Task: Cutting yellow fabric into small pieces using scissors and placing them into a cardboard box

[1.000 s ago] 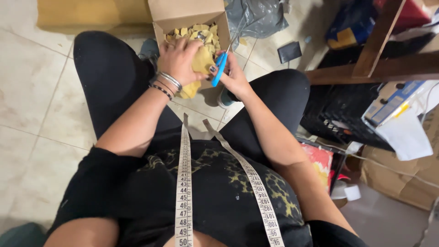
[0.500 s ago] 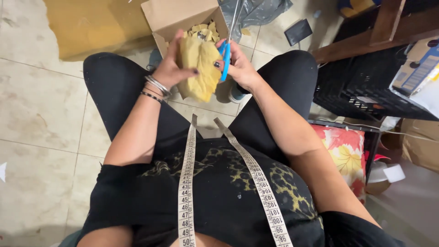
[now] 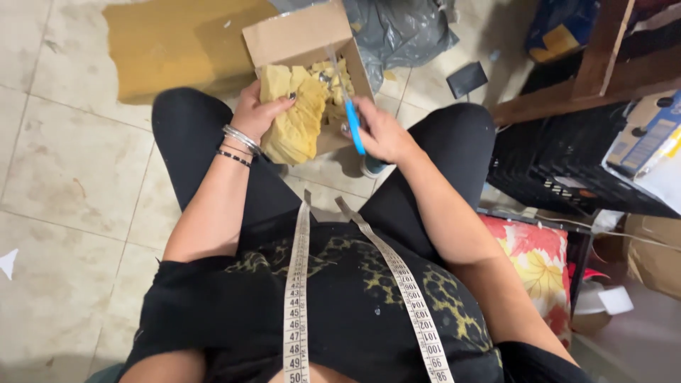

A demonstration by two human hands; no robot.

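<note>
Yellow cloth [image 3: 298, 120]: a crumpled wad of mustard-yellow fabric, held up over the near left corner of the cardboard box, just above the person's lap.
Left hand [image 3: 257, 112]: fingers wrapped tight around the upper left of the yellow cloth, thumb side hidden behind it; bangles and a bead bracelet sit at the wrist.
Right hand [image 3: 379, 131]: fingers closed through the handles of the blue-handled scissors [image 3: 349, 106], just beside the cloth's right edge.
Scissor blades: they point up and away over the box; whether they stand apart or together I cannot tell, as they show only as a thin bright line.
Cardboard box [image 3: 298, 35]: open, on the tiled floor between the knees, with more yellow scraps [image 3: 333, 74] inside along its right wall.
Tape measure [image 3: 298, 298]: hangs round the neck, both ends down the black shirt.
Around: a grey plastic bag [image 3: 404, 32] past the far edge of the box, a black crate [image 3: 567, 170] at the right, a flat brown cardboard sheet [image 3: 177, 42] at the far left of the floor.
Risk: the left fingertips lie close to the blades, so a cut taken blind through the bunched folds could nick them; the wad could also slip, giving a ragged cut.
</note>
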